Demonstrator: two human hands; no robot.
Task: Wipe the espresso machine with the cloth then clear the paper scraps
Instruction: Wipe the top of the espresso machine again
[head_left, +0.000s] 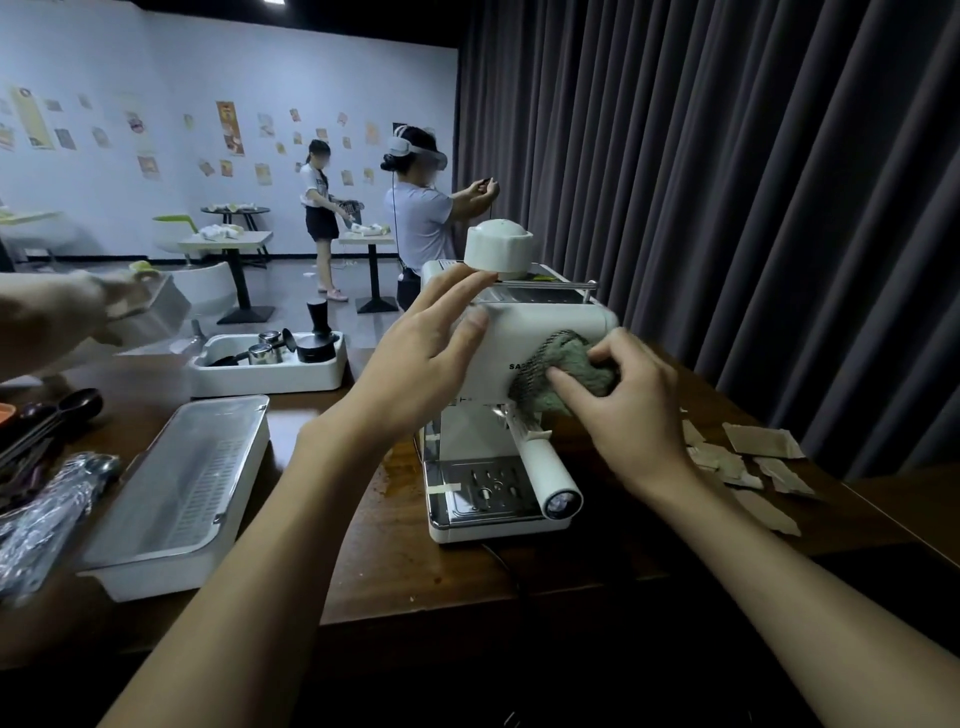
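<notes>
- Cloth (571, 371), grey-green and bunched, is pressed against the front panel of the white espresso machine (540, 322), partly covering the brand lettering.
- My right grip (631, 410) pinches that cloth, with fingers and thumb curled round the wad.
- My left grip (415, 358) is spread with the fingers straight. Its fingertips touch the machine's upper left corner, just below the round white cap (497, 247) on top.
- The machine stands upright on the dark wooden surface (395, 551). Its portafilter handle (550, 467) juts toward me above the metal drip tray (480, 488).
- Paper scraps (748, 457), pale and torn, lie scattered on the surface to the right of the machine, in front of the dark curtain (727, 208).
- To the left of the machine lies a long white tray (182, 493) with a perforated metal lid.
- Behind that tray sits a white tub (270, 382) holding metal cups and a black tamper (318, 332).
- Another person's arm (52, 322) reaches in at the far left, too blurred for me to tell what it holds.
</notes>
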